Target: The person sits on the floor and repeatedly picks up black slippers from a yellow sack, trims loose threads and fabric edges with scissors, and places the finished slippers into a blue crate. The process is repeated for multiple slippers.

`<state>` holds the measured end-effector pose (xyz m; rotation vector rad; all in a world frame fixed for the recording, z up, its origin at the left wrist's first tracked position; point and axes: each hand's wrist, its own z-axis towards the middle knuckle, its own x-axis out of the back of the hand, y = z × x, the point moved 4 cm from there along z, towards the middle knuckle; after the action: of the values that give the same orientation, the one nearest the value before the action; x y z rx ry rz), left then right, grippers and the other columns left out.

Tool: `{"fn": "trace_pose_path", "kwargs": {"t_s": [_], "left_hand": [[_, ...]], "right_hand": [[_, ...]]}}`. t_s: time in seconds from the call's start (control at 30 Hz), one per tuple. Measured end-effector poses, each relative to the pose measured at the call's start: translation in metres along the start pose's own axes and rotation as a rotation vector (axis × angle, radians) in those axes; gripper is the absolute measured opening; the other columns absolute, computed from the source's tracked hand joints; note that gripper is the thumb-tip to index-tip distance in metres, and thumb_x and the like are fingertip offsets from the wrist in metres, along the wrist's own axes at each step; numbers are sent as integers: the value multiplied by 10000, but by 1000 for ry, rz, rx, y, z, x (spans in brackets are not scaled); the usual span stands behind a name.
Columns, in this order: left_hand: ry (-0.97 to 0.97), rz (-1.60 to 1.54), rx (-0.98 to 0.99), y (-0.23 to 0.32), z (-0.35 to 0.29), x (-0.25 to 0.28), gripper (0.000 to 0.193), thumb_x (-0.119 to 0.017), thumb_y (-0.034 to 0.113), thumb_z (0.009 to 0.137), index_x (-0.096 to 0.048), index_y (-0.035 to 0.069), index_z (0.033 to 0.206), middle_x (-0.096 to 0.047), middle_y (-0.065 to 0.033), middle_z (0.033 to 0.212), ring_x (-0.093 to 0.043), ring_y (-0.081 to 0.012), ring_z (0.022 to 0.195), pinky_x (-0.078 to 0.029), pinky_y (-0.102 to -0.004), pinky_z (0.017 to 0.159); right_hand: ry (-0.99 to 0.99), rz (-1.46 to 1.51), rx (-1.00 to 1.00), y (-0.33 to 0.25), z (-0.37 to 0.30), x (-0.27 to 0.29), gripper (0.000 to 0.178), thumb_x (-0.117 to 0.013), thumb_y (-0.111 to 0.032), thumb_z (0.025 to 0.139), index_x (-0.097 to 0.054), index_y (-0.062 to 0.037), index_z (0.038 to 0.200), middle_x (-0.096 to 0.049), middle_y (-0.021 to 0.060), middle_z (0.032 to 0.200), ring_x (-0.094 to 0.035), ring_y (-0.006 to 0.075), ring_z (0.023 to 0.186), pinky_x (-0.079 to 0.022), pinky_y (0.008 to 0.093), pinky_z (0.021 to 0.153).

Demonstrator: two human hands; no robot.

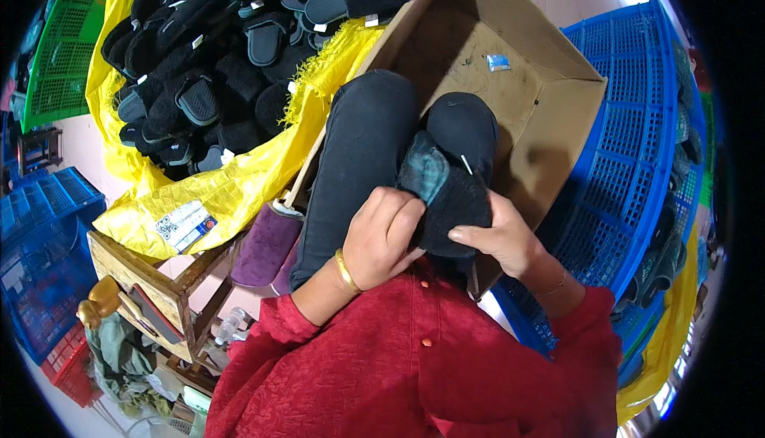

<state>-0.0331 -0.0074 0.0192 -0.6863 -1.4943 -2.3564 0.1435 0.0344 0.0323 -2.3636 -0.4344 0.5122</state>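
Note:
Over my lap I hold a black fuzzy slipper (458, 211) with a dark teal inside showing along one edge. A thin white tag or strip sticks out near its top. My left hand (384, 231) is closed at the slipper's left edge, fingers curled; what its fingertips pinch is partly hidden. My right hand (504, 237) grips the opposite side, thumb lying on the front and fingers behind. The slipper is just above my dark trouser legs (358, 143).
An open cardboard box (550, 119) containing a small blue-and-white packet (498, 62) lies beyond my knees. At left, a yellow sack (223, 199) holds many black slippers (199, 95) near a wooden stool (143, 295). A blue plastic basket (613, 159) stands to the right.

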Motion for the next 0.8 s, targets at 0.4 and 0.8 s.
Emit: {"fn": "trace_pose_path", "kwargs": {"t_s": [0.4, 0.8], "left_hand": [[24, -34, 389, -14, 18, 25, 680, -825, 37, 460, -528, 23, 1071, -537, -147, 1046, -525, -366, 998, -451, -406, 866], [112, -134, 377, -22, -14, 11, 414, -726, -57, 448, -527, 18, 804, -513, -142, 800, -520, -361, 801, -459, -389, 697]], "right_hand": [[119, 189, -67, -17, 15, -6, 364, -624, -47, 835, -552, -62, 1192, -630, -8, 956, -574, 56, 761, -386, 163, 535], [130, -74, -188, -29, 11, -41, 373, -686, 5, 778, -555, -30, 1126, -582, -16, 874, -490, 33, 600, -376, 184, 485]]}}
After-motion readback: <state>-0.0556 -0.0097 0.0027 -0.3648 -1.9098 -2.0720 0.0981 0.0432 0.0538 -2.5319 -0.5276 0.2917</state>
